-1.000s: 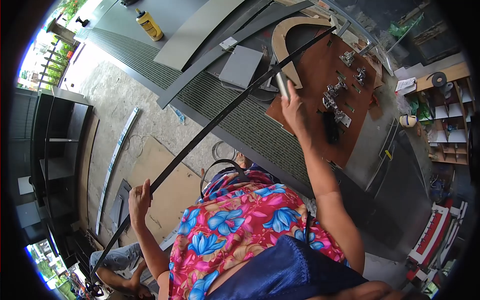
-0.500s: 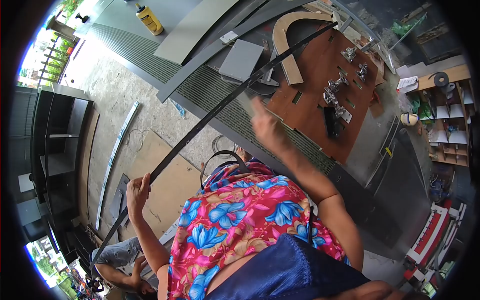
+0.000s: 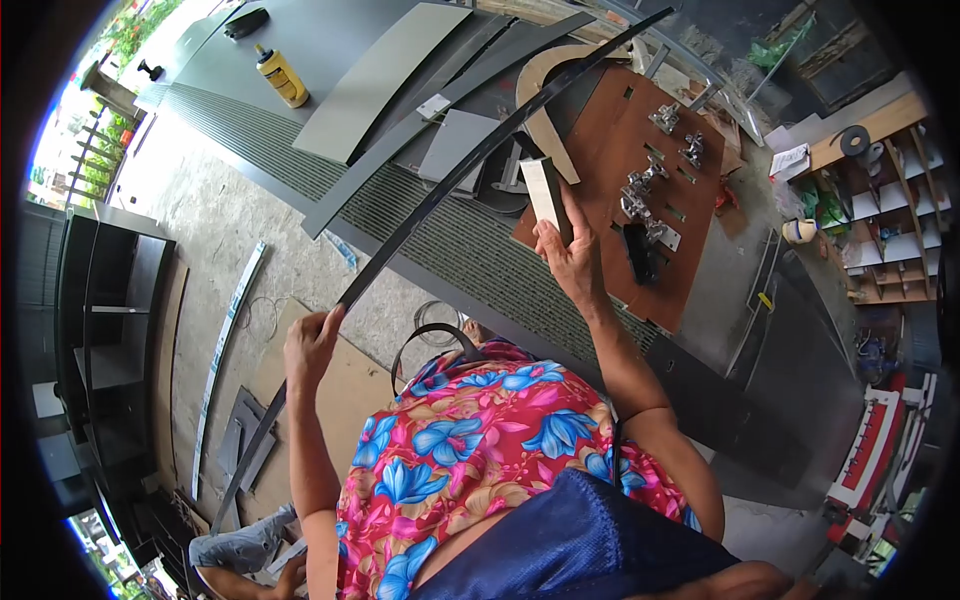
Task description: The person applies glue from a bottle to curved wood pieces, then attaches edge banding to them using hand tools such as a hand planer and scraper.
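Note:
My left hand [image 3: 312, 352] is closed around a long, narrow black strip [image 3: 425, 207], which runs diagonally from the lower left to the far upper right. In my right hand [image 3: 574, 262] is a rectangular block [image 3: 542, 195] with a pale face and a dark side. The fingers wrap its lower part, and its upper end points toward the strip. Beyond the right hand lies a brown board [image 3: 690, 215] with slots, carrying several metal hinges [image 3: 640, 190] and a black object [image 3: 638, 255]. A curved wooden piece [image 3: 548, 140] lies partly behind the strip.
A yellow bottle [image 3: 282, 78] stands on the grey panel at the back left, near a flat grey-green panel [image 3: 385, 75]. A ribbed bench surface [image 3: 470, 255] crosses in front of me. Another person [image 3: 245, 550] is at the lower left, and shelves [image 3: 890, 200] stand at right.
My right hand, blurred near the strip before, is now sharper with the block showing in it. My left hand has shifted right and up along with the strip.

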{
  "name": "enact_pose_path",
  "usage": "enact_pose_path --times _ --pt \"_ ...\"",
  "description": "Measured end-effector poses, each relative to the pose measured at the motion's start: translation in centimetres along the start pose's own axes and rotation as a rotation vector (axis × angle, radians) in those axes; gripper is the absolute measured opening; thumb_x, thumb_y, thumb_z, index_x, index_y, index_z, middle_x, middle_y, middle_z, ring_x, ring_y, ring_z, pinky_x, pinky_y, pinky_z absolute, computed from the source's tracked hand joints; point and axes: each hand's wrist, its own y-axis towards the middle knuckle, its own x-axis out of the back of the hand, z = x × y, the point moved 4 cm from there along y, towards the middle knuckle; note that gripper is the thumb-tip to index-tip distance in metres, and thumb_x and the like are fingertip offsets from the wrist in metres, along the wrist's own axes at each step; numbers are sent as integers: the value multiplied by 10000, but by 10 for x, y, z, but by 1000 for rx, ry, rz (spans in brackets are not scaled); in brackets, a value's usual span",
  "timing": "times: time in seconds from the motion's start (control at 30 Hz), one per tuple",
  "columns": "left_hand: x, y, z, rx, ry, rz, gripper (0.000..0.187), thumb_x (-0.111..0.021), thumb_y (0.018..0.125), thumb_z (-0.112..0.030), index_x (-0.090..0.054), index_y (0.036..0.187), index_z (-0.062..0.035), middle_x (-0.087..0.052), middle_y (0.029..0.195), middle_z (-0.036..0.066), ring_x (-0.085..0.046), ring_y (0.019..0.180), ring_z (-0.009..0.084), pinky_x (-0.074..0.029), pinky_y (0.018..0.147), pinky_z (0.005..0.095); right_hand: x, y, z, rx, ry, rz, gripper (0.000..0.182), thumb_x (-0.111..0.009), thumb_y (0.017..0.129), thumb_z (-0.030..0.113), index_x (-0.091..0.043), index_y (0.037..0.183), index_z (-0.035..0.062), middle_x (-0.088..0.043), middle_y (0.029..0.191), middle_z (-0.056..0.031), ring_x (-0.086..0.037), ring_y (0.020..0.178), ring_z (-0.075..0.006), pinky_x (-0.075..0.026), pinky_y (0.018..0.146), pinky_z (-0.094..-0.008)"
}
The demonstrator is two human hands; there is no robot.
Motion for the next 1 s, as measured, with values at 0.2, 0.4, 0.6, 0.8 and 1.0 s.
enact_pose_path --times 0.2,0.4,0.6,0.8,1.0 --pt "-45 70 -107 -313 -23 3 488 -651 826 -450 -593 742 27 -511 583 120 -481 532 173 -393 532 372 14 -19 -10 -71 -13 -61 553 -532 912 71 -354 1435 71 -612 967 -92 -560 659 -102 -511 560 -243" --pt "-122 149 -199 -424 -35 -41 402 -664 800 -425 -675 866 -28 -647 781 174 -637 735 341 -491 681 439 45 -52 -11 -179 -72 -176 550 -545 920 88 -360 1437 79 -585 818 -45 -531 621 -74 -485 557 -240" --pt "-174 193 -275 -454 20 -126 366 -700 780 -409 -686 942 -81 -602 990 166 -587 993 327 -465 806 442 70 -82 -13 -203 -160 -277 555 -517 926 65 -339 1451 89 -599 802 -48 -514 582 -60 -443 509 -208" --pt "-212 232 -324 -500 -2 -158 428 -722 776 -382 -588 1076 -107 -619 1045 120 -581 1040 302 -412 862 458 64 -97 -4 -276 -291 -270 548 -515 931 108 -336 1446 57 -600 805 -60 -530 595 -69 -451 527 -216" --pt "-244 268 -345 -556 177 -365 259 -640 802 -294 -657 1016 -148 -634 982 86 -549 1021 246 -353 846 398 47 -96 -8 -350 -171 -224 581 -544 942 201 -315 1450 33 -598 807 -69 -534 605 -73 -448 519 -220"
